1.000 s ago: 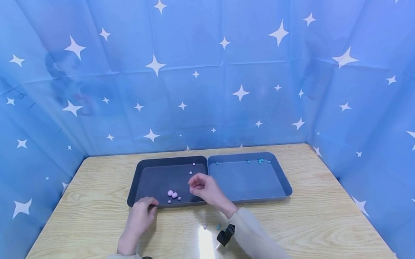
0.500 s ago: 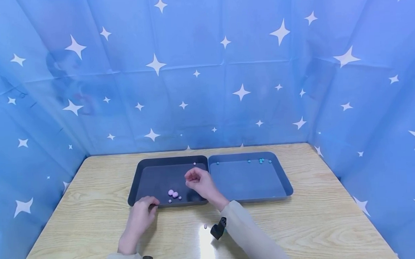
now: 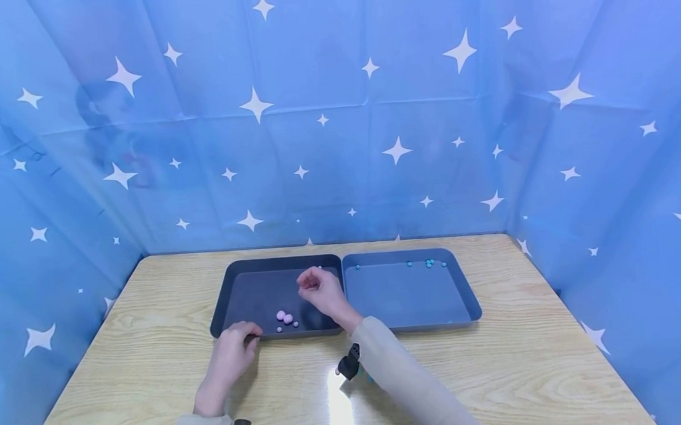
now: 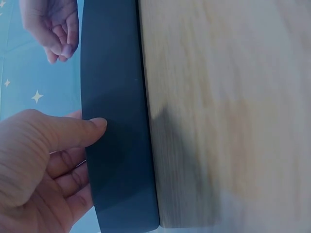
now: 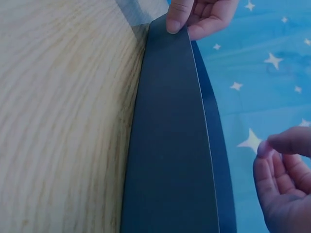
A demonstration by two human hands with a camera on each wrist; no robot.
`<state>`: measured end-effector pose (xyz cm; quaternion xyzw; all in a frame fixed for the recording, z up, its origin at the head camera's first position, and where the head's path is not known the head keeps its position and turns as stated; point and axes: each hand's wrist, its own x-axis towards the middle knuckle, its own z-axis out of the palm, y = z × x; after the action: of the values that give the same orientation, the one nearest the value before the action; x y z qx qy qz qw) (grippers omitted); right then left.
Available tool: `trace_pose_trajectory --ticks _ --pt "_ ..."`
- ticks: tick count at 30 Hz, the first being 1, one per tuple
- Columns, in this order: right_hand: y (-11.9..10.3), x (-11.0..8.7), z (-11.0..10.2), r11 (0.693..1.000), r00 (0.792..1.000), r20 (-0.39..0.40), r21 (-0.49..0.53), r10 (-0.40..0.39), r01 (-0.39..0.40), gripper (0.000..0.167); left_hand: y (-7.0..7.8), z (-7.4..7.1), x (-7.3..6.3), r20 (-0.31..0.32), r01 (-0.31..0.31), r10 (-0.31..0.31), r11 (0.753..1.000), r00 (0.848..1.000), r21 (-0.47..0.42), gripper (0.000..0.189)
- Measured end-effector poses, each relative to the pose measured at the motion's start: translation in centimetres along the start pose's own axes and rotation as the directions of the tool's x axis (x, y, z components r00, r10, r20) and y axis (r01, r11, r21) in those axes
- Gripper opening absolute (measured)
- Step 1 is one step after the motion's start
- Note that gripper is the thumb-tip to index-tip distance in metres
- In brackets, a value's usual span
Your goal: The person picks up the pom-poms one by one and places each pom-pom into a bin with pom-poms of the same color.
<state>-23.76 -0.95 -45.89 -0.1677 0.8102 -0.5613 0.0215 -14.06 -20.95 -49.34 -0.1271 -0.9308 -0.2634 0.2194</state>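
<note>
My left hand (image 3: pixel 231 354) grips the front wall of the dark tray (image 4: pixel 116 97), with its thumb on the outside and its fingers curled behind the rim. Above the right part of that same tray, my right hand (image 3: pixel 328 294) pinches a small pink ball (image 5: pixel 265 149) between thumb and fingertip. On the tray floor lie two larger pink balls (image 3: pixel 288 319) and small pink ones (image 3: pixel 279 329) close by, near the front wall. The hand hides part of the tray's back right corner.
A blue-grey tray (image 3: pixel 408 298) adjoins on the right, with several small teal balls (image 3: pixel 429 264) along its back wall. A small pink ball (image 3: pixel 337 371) and teal balls (image 3: pixel 371 378) lie on the wooden table, partly behind the right wrist camera (image 3: pixel 349 362).
My right hand has moved left and farther back over the dark tray, still pinching the pink ball. My left hand has stayed in place on the wall.
</note>
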Motion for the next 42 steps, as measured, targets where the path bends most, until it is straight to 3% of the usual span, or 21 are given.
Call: trace_pose_trajectory --ticks 19,31,42 --pt "0.6 1.0 1.1 0.999 0.990 -0.133 -0.024 0.043 -0.047 0.013 0.0 0.1 0.0 -0.009 -0.012 0.012 1.000 1.000 0.002 0.024" --pt "0.1 -0.1 0.4 0.998 0.991 -0.121 0.002 0.058 -0.058 0.012 -0.1 0.1 -0.1 -0.021 -0.005 0.005 1.000 1.000 -0.007 0.024" --pt "-0.5 -2.1 -0.9 0.996 0.999 -0.051 0.081 -0.018 0.022 0.012 0.0 0.0 -0.1 -0.036 -0.020 0.021 1.000 0.999 0.003 0.025"
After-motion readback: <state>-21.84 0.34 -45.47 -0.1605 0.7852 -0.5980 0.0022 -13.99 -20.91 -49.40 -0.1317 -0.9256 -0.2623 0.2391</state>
